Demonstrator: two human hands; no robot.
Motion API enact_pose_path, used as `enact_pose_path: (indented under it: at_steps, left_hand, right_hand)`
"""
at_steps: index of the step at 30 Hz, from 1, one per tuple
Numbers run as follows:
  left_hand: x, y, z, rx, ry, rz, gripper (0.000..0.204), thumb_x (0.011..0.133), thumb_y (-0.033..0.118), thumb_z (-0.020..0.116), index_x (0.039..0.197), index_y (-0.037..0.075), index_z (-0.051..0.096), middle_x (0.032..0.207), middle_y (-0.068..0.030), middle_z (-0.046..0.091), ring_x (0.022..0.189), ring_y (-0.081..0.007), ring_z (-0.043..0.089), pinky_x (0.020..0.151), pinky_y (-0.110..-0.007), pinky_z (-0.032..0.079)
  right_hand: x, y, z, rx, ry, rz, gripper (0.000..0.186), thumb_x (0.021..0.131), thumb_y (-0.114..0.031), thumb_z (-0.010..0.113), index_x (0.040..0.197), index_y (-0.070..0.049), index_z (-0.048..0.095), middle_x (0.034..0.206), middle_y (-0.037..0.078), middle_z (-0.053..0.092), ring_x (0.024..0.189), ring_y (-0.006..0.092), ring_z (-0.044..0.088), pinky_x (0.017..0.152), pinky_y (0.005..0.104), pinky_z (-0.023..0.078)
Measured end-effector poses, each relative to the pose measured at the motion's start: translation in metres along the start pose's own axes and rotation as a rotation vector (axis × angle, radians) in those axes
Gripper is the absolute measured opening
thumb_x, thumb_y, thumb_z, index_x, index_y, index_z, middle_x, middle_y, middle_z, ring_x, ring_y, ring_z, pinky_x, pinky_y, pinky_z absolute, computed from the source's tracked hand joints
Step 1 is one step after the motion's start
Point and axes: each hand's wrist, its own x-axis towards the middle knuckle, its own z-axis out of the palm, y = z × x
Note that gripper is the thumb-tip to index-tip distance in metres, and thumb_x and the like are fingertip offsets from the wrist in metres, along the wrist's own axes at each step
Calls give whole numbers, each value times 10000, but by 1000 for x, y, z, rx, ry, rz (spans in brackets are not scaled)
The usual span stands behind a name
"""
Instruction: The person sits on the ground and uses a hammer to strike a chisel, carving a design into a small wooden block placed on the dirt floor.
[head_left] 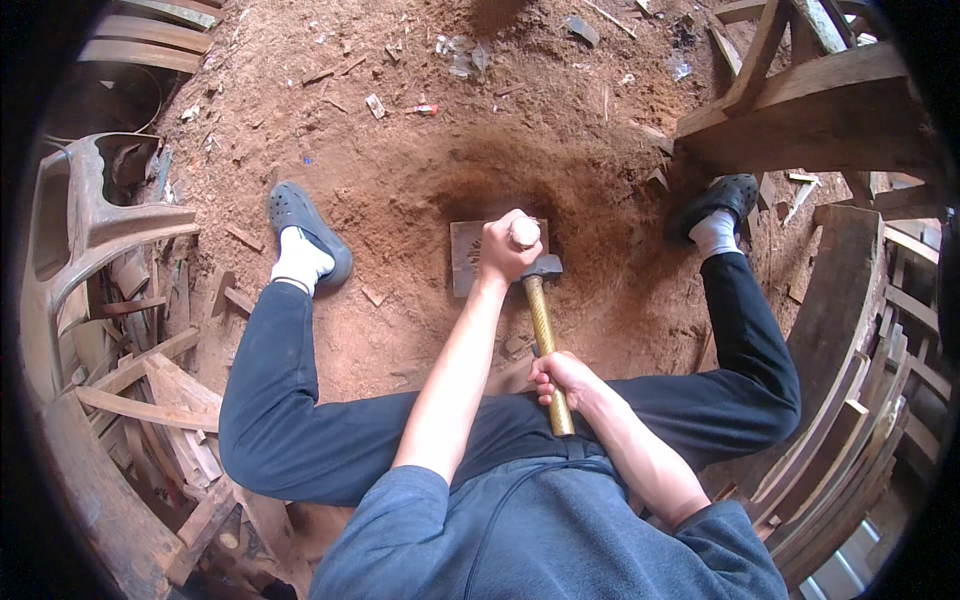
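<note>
My left hand is closed around an upright tool with a round, pale wooden end; its lower part is hidden under the hand. Beneath lies a squarish wooden block with dark marks on its top, set on the ground between my feet. My right hand grips a hammer low on its yellow patterned handle. The grey hammer head is just right of my left hand, over the block's right edge. I cannot tell whether it touches the tool.
Reddish-brown sawdust and wood scraps cover the ground. A worn plastic chair stands at the left above piled wood offcuts. Heavy timber juts in at the upper right, and long planks are stacked along the right side.
</note>
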Motion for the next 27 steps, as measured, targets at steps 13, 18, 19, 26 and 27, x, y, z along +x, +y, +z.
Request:
enact_pose_path:
  at_steps: [13, 18, 19, 26, 27]
  left_hand:
    - [23, -4, 7, 68, -35, -25, 148, 607, 93, 653, 699, 47, 547, 624, -115, 587, 601, -285, 631, 566, -333, 494]
    - [33, -4, 9, 70, -26, -58, 136, 613, 98, 649, 701, 44, 560, 633, -124, 595, 613, -284, 640, 577, -330, 499]
    - [35, -4, 11, 77, -16, -74, 137, 613, 102, 649, 703, 42, 565, 638, -126, 600, 616, -276, 645, 581, -329, 501]
    - [74, -12, 15, 59, 49, -200, 213, 594, 131, 625, 754, -8, 599, 657, -54, 612, 627, -131, 595, 624, -270, 487]
    - [78, -13, 15, 32, 39, -229, 231, 596, 130, 624, 773, -17, 602, 668, -44, 612, 627, -125, 583, 621, -269, 482]
  right_hand:
    - [8, -5, 7, -63, 77, 15, 67, 713, 21, 502, 668, -16, 469, 505, 46, 420, 369, 145, 397, 360, 317, 366]
    - [8, -13, 9, -74, 86, 26, 67, 722, 16, 491, 666, -9, 467, 503, 48, 419, 370, 150, 404, 359, 317, 360]
    - [7, -14, 9, -66, 83, 30, 68, 725, 14, 488, 665, -8, 468, 503, 49, 421, 371, 150, 405, 359, 316, 359]
    - [7, -18, 8, -74, 83, 14, 88, 743, -2, 471, 656, -10, 474, 503, 53, 422, 378, 150, 407, 369, 313, 363]
    - [7, -19, 8, -79, 91, 4, 85, 741, 0, 471, 657, -10, 474, 502, 52, 422, 377, 150, 405, 369, 313, 363]
